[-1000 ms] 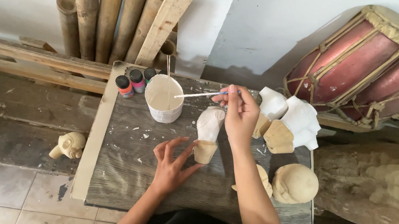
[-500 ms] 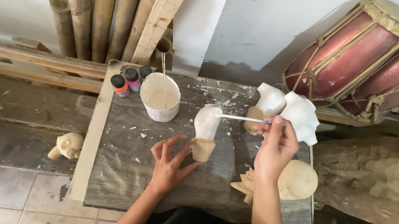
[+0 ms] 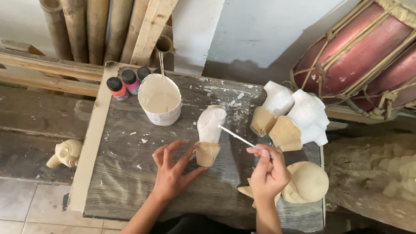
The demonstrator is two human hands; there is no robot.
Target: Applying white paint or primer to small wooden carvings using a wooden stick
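Left hand (image 3: pixel 171 169) open, fingertips steadying the half-whitened wooden figurine (image 3: pixel 209 131); right hand (image 3: pixel 268 172) pinches a thin white-tipped brush (image 3: pixel 239 137), bare board in front.

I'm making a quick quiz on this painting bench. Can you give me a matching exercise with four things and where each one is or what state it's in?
Things:
1. brush
2. white pot
3. half-painted figure
4. unpainted figure

Places or states:
A. lying on the lower ledge left of the board
B. steadied at its base by the left hand
C. pinched in the right hand, tip at the figure
D. standing beside the small paint bottles

Pairs: 1-C, 2-D, 3-B, 4-A
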